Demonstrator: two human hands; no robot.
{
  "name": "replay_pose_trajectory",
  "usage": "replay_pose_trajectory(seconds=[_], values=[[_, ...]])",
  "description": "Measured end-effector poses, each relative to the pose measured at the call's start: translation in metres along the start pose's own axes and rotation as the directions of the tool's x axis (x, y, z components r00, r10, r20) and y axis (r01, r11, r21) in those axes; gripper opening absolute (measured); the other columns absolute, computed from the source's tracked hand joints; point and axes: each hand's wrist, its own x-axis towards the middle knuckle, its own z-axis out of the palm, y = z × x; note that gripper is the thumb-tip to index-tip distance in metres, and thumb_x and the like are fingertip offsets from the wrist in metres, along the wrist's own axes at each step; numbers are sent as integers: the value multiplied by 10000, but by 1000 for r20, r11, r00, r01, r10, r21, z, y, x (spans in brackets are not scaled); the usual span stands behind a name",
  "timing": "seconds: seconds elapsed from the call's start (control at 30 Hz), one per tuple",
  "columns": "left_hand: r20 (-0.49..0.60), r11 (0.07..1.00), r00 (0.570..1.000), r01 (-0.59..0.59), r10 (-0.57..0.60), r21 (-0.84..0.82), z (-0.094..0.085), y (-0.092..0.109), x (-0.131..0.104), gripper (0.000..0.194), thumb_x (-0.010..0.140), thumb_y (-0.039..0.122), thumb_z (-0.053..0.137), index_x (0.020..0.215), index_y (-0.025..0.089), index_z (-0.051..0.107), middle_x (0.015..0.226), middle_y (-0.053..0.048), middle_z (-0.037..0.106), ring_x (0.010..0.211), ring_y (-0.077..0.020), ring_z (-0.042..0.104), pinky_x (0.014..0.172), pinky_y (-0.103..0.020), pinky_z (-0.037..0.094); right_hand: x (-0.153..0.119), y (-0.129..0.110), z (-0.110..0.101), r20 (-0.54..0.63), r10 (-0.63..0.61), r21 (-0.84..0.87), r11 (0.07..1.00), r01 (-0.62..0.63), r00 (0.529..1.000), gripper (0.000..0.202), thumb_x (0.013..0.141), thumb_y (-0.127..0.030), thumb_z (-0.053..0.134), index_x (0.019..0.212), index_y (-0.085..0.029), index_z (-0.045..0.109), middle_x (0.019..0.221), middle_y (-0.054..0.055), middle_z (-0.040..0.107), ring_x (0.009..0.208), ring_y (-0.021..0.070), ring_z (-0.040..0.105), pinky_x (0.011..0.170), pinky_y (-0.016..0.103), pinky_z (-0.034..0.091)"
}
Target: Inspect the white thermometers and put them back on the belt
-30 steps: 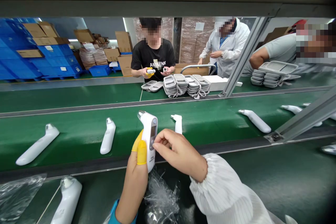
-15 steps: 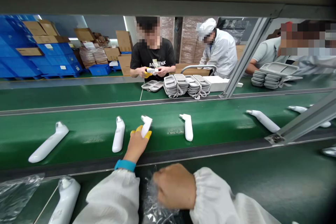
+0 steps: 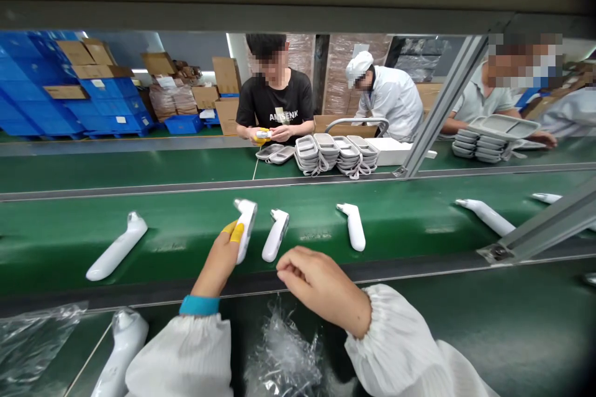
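My left hand (image 3: 223, 257), with yellow finger cots, grips a white ear thermometer (image 3: 246, 229) by its handle, its angled head pointing up and left. Just right of it, another white thermometer (image 3: 275, 236) lies on the green conveyor belt (image 3: 186, 211). My right hand (image 3: 316, 279) hovers over the belt's near edge, close to that second thermometer. Its fingers are curled together with nothing visible in them. Below, crumpled clear plastic bags (image 3: 284, 353) lie on the near green surface between my sleeves.
More thermometers lie along the belt, at left (image 3: 116, 247), right of centre (image 3: 352, 226) and far right. One thermometer (image 3: 121, 347) is at lower left beside clear plastic film (image 3: 32, 341). Slanted metal posts (image 3: 442, 105) cross the right side. Co-workers stand opposite behind stacked grey cases (image 3: 326, 152).
My left hand has let go of one thermometer, now on the belt, and taken hold of the one to its left. My right hand has risen from the plastic bags toward the belt.
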Motion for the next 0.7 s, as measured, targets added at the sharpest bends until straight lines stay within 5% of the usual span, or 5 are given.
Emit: replay_pose_trajectory(seconds=[0.07,0.13,0.2,0.33,0.7], values=[[45,971,995,-77,89,-227,5,23,-32,467,923,402,345,1314,219,523,1257,-73,636,1111,-237,605,915,-343,489,2,-9,-4,-131,-14,199,979,40,991,127,893,-197,526,930,-205,647,907,8,633,812,120,600,767,254,467],[80,779,988,-54,133,-625,9,44,-65,432,892,442,475,1259,235,572,1251,-54,643,1120,-241,599,940,-346,481,3,-19,-8,-200,5,375,924,72,980,107,892,-219,545,942,-209,640,942,12,629,836,121,602,780,253,485],[84,660,985,-39,153,-750,11,57,-90,416,847,429,592,1216,239,612,1221,-47,659,1136,-251,590,973,-353,463,2,-27,-10,-206,43,502,862,68,978,67,882,-250,571,894,-205,620,891,7,622,788,120,598,732,249,503],[67,717,990,-43,124,-696,12,55,-109,454,866,497,570,1243,249,619,1192,-52,674,1162,-266,577,1018,-373,430,-3,-34,-12,-150,104,606,796,8,983,82,839,-260,625,821,-208,565,778,-22,588,700,111,570,650,242,505],[104,747,986,-30,132,-664,20,42,-107,499,856,479,598,1299,249,579,1239,-56,651,1185,-272,557,1043,-378,401,3,-20,-20,-10,124,574,814,-95,992,196,798,-262,669,778,-203,483,678,-45,562,654,112,555,610,244,463]])
